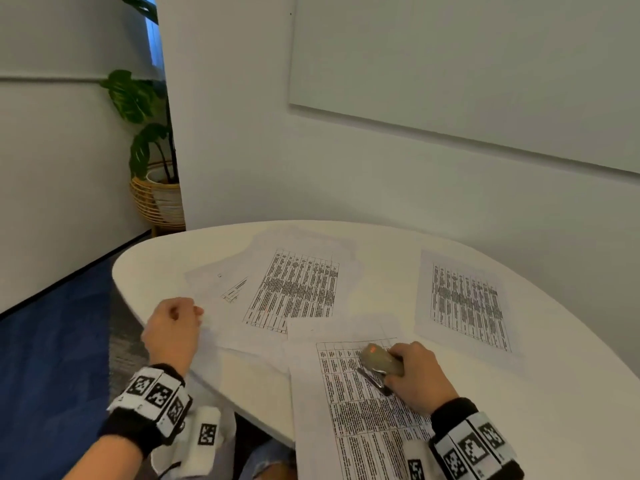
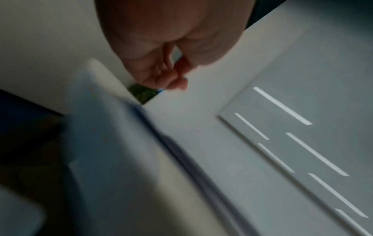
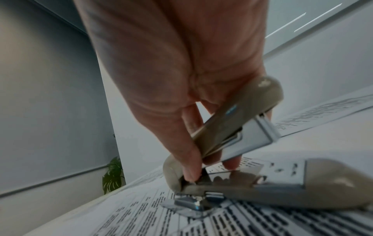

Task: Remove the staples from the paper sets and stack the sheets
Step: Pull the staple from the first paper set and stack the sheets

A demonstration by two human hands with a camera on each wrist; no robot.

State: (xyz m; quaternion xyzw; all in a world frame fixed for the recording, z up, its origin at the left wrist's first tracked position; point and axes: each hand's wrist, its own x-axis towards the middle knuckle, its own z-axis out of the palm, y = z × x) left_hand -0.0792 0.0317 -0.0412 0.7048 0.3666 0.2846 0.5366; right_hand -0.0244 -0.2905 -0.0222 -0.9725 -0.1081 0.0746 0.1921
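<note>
A beige stapler (image 1: 380, 362) rests on the near printed paper set (image 1: 360, 420). My right hand (image 1: 415, 374) grips it from the right. In the right wrist view the stapler (image 3: 242, 126) is hinged open, its base lying flat on the paper set (image 3: 242, 223), and a metal tab at its rear end touches the sheet. My right hand (image 3: 212, 169) pinches the raised top arm near the hinge. My left hand (image 1: 173, 323) is curled at the left edge of the spread middle sheets (image 1: 294, 289). In the blurred left wrist view my left hand (image 2: 177, 79) has thumb and fingertips together, with nothing visible between them.
A single printed sheet (image 1: 465, 303) lies apart at the right of the white oval table (image 1: 571, 375). A wall stands just behind the table. A potted plant (image 1: 145, 133) in a wicker stand is on the floor at the far left, beside blue carpet.
</note>
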